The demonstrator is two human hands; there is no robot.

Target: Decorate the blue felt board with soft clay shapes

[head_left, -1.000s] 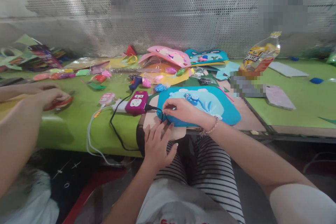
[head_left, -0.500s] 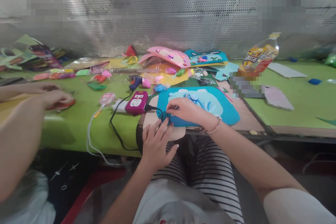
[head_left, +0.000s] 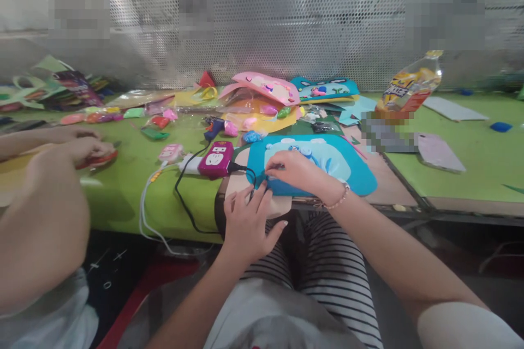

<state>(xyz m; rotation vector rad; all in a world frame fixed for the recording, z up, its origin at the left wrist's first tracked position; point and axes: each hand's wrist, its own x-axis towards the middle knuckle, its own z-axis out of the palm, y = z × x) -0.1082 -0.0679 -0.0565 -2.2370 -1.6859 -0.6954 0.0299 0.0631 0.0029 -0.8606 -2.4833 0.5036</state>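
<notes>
A teal, rounded craft sheet (head_left: 362,180) with a pale blue middle and raised blue figures lies on the table in front of me. My right hand (head_left: 297,172) is over its left part, thumb and fingers pinched together; whatever they hold is too small to make out. My left hand (head_left: 250,221) lies palm down at the sheet's lower left corner, fingers stretched and spread, the fingertips near the right hand. Under it shows a beige board (head_left: 280,206). A black cable runs close to the left fingertips from a magenta power socket (head_left: 216,159).
Left of the socket sit a small pink device (head_left: 170,152) and a white cable (head_left: 143,212). Behind are a blue glue gun (head_left: 213,128), clay packets, a pink craft sheet (head_left: 266,87), a tilted bottle (head_left: 413,87) and a phone (head_left: 440,151). A co-worker's hands (head_left: 92,150) work at left.
The view has shifted slightly, so things sit a little further right. My right hand stays pinched over the sheet and my left hand stays spread. The co-worker's near arm reaches further into view.
</notes>
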